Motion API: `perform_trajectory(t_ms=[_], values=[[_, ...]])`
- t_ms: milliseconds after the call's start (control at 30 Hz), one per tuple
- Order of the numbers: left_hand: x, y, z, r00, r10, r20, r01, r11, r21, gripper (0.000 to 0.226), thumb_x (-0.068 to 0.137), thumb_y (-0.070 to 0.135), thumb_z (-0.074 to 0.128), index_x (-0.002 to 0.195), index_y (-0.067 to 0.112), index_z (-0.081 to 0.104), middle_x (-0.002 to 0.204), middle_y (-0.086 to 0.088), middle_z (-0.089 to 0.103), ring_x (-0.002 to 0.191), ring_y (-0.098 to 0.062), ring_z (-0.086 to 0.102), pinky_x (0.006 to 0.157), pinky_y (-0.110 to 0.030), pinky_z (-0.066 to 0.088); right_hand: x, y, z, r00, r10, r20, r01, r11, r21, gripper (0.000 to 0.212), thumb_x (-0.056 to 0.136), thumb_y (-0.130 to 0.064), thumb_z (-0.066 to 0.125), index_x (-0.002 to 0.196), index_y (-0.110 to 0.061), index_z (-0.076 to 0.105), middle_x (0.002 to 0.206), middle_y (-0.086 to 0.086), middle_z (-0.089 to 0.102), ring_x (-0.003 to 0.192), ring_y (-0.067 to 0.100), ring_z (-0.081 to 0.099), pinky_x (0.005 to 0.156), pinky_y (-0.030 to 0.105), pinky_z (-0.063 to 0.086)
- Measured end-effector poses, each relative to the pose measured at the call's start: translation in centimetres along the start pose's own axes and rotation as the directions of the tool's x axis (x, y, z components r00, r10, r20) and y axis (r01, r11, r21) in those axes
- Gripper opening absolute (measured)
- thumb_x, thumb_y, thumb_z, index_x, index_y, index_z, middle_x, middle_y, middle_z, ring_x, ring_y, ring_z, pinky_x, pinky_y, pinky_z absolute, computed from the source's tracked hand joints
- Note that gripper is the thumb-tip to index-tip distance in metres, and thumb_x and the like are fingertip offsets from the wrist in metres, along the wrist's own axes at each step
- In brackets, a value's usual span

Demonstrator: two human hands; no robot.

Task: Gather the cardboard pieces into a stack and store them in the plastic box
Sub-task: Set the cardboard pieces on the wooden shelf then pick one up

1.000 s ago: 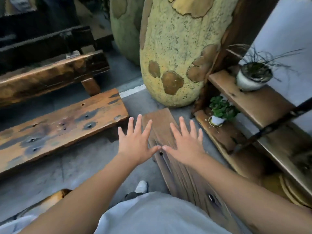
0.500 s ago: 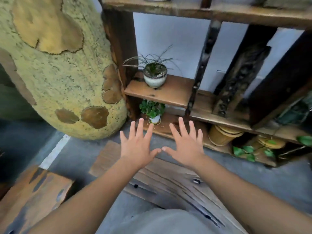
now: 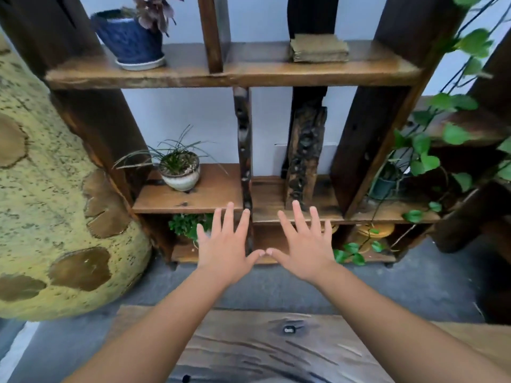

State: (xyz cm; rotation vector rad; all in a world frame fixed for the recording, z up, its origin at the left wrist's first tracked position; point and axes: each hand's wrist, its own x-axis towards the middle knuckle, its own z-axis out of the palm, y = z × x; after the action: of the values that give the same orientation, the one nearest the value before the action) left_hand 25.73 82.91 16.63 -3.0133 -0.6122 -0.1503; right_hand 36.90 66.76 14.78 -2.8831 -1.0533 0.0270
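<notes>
My left hand (image 3: 224, 246) and my right hand (image 3: 303, 244) are held out flat in front of me, palms down, fingers spread, thumb tips touching. Both hold nothing. They hover in front of a wooden shelf unit (image 3: 229, 73). On the top shelf lies a small stack of brownish flat pieces (image 3: 318, 48), possibly cardboard; I cannot tell for sure. No plastic box is in view.
A blue plant pot (image 3: 130, 42) stands on the top shelf and a white pot with grass (image 3: 179, 172) on the middle shelf. A large yellow spotted form (image 3: 49, 205) stands at the left. Vines (image 3: 431, 145) hang at the right. A dark wooden plank (image 3: 262, 346) lies below my arms.
The view has swung right and upward, from the benches and the floor to the shelf unit. My hands keep the same spread pose in front of me.
</notes>
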Motion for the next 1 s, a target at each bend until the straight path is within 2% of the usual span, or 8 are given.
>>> perform_trajectory(t_ms=[233, 467, 733, 1000], values=[[7.3, 4.2, -3.8, 0.992, -0.005, -0.127, 0.008, 1.0, 0.022, 0.098, 0.072, 0.083, 0.027, 0.15, 0.031, -0.001, 0.161, -0.008, -0.002, 0.146, -0.032, 0.002, 0.106, -0.066, 0.018, 5.5, 6.2, -4.8, 0.993, -0.026, -0.116, 0.023, 0.999, -0.025, 0.094, 0.072, -0.088, 0.017, 0.15, -0.04, -0.001, 0.162, -0.001, -0.016, 0.146, 0.038, -0.009, 0.11, 0.066, 0.004], [14.2, 6.0, -9.3, 0.956, -0.044, -0.289, 0.061, 0.997, 0.049, 0.098, 0.069, 0.085, 0.019, 0.15, 0.03, 0.003, 0.161, -0.007, 0.002, 0.146, -0.033, 0.005, 0.105, -0.065, 0.019, 10.8, 10.0, -11.7, 0.962, -0.071, -0.263, 0.051, 0.995, -0.082, 0.095, 0.072, -0.089, 0.013, 0.15, -0.04, -0.006, 0.16, -0.003, -0.02, 0.147, 0.035, -0.011, 0.11, 0.065, 0.004], [19.1, 7.0, -16.1, 0.897, 0.065, -0.438, -0.011, 0.992, 0.125, 0.098, 0.07, 0.085, 0.023, 0.149, 0.029, 0.009, 0.16, -0.01, 0.007, 0.146, -0.034, 0.006, 0.105, -0.065, 0.022, 14.4, 11.7, -20.4, 0.907, -0.12, -0.403, 0.077, 0.99, -0.121, 0.094, 0.074, -0.087, 0.021, 0.151, -0.037, 0.001, 0.162, 0.0, -0.012, 0.148, 0.031, -0.009, 0.112, 0.063, 0.01], [21.9, 6.3, -19.9, 0.879, 0.075, -0.47, -0.053, 0.997, 0.059, 0.097, 0.07, 0.088, 0.014, 0.149, 0.033, 0.006, 0.161, -0.007, -0.002, 0.147, -0.032, -0.001, 0.108, -0.063, 0.018, 16.1, 11.3, -25.4, 0.859, -0.091, -0.503, 0.046, 0.994, -0.101, 0.093, 0.073, -0.088, 0.014, 0.151, -0.038, 0.006, 0.163, 0.0, -0.005, 0.149, 0.03, -0.005, 0.112, 0.062, 0.014]])
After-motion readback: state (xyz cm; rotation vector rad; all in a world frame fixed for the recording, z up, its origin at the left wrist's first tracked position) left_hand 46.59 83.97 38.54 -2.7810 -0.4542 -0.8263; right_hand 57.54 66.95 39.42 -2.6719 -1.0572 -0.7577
